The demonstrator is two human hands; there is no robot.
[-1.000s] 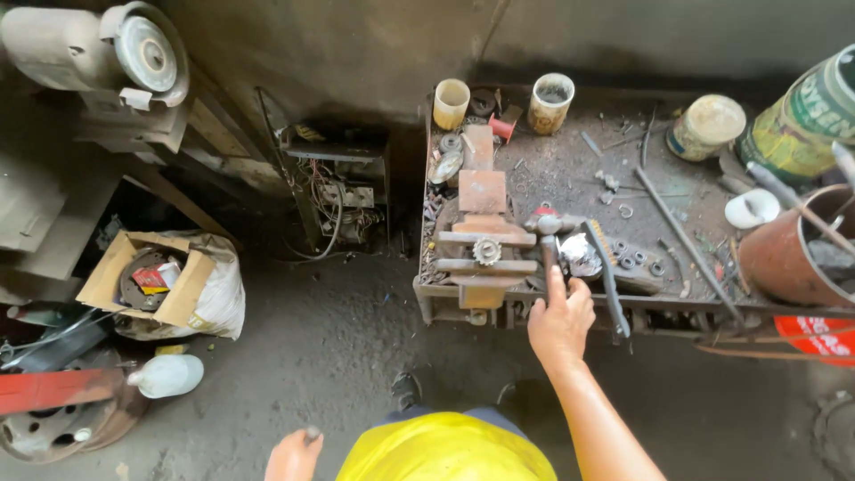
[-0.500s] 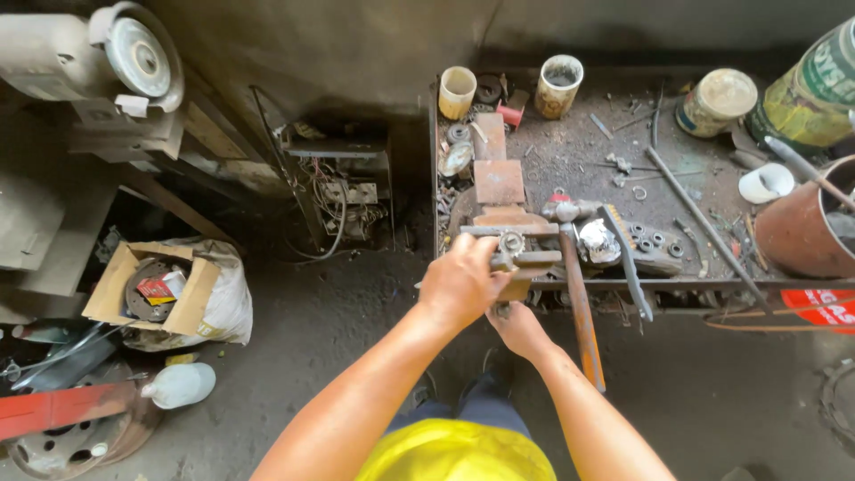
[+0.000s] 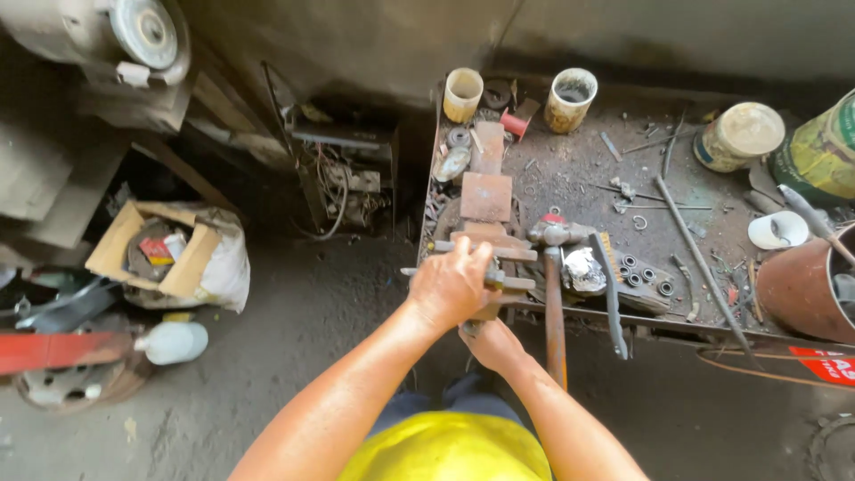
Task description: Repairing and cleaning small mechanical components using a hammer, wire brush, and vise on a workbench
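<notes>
A rusty bench vise (image 3: 486, 198) is fixed at the left front corner of a grimy metal workbench (image 3: 579, 178). My left hand (image 3: 450, 287) lies over the vise jaws, closed on a metal piece; a thin rod end (image 3: 410, 272) sticks out to its left. Just below, my right hand (image 3: 492, 343) is curled at the front underside of the vise, seemingly on its handle, partly hidden by the left hand. A hammer (image 3: 554, 307) with a wooden handle rests right of the vise, its handle overhanging the bench edge.
On the bench are a wire brush (image 3: 611, 298), several small rings (image 3: 643, 274), a long rod (image 3: 704, 267), two cups (image 3: 463, 93) (image 3: 571, 98) and a tin (image 3: 737, 134). A rusty drum (image 3: 802, 281) stands at right. A cardboard box (image 3: 156, 245) and a white bottle (image 3: 174, 341) sit on the floor at left.
One second ago only my right hand was at the bench edge by the hammer. Since then my left hand has come up onto the vise and my right hand has shifted left beneath it.
</notes>
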